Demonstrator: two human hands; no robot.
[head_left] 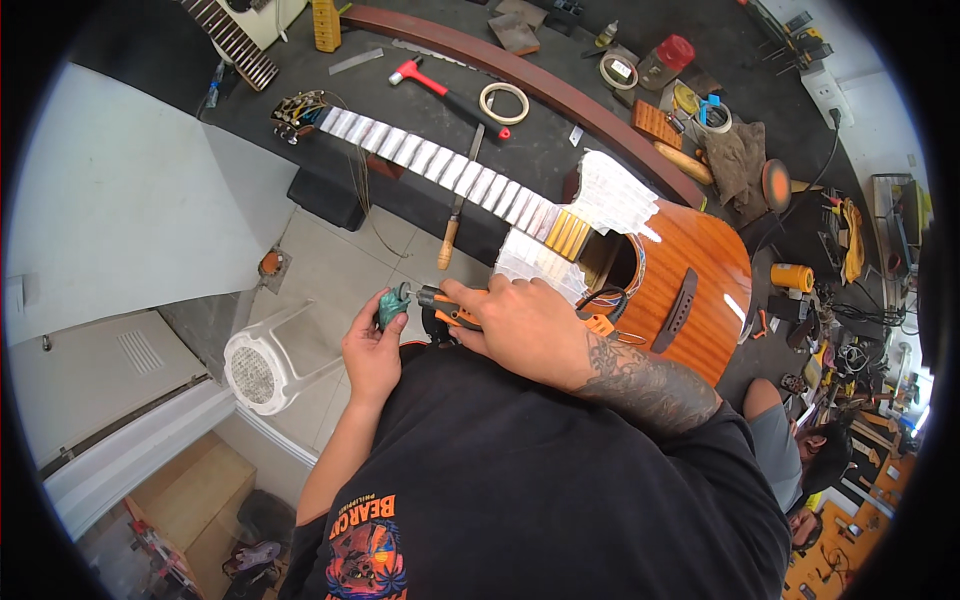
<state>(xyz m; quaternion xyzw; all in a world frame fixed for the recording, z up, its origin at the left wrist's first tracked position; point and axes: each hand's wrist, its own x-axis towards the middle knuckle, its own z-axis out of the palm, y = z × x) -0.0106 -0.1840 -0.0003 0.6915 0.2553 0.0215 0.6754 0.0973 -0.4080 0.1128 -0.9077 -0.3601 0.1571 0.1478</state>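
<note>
**Left fingers (369,316) pinch block, right fingers (462,294) grip tool**

Left thumb and fingertips clasp a small green block (391,311); the right hand (535,318) is wrapped around an orange-and-black rotary tool (430,297). Key relation: wheel (406,288) to block. The tool's long axis runs roughly left-right, its working end pointing left at the block's upper part. Contact or slight gap: cannot tell.

The block lies left of the right fingers, between the left thumb and fingertips; left hand (372,356) nearer, in fact holding it. Both are held in front of the torso, left of the guitar (705,255).
</note>
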